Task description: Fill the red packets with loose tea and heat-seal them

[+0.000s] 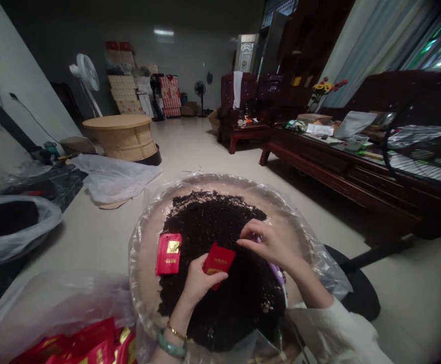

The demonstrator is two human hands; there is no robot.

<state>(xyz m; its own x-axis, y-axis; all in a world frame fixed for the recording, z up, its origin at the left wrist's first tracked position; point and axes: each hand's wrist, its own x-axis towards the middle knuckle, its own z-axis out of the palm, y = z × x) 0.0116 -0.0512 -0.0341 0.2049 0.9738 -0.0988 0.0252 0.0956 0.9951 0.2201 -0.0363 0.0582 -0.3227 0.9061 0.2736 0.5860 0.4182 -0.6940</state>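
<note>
My left hand (201, 281), with a green bangle and a gold bracelet at the wrist, grips a small red packet (220, 259) with gold print, thumb across its front. Just right of the packet, my right hand (262, 241) is closed in a pinch above the heap; what its fingertips hold, if anything, is too small to make out. Beneath both hands spreads a heap of dark, dry leaves, like loose tea (205, 217), in a wide round tray (292, 222) lined with clear plastic. Several red packets (168, 254) lie stacked at its left side. A purple object (277, 273) is partly hidden under my right forearm.
A plastic bag holding red and gold packets (102, 344) stands at lower left. Further left is a plastic-lined container (46, 220) of dark material. A fan base (360, 288) sits close on the right, beside a long wooden table (319, 159). A round wicker stand (125, 139) is ahead.
</note>
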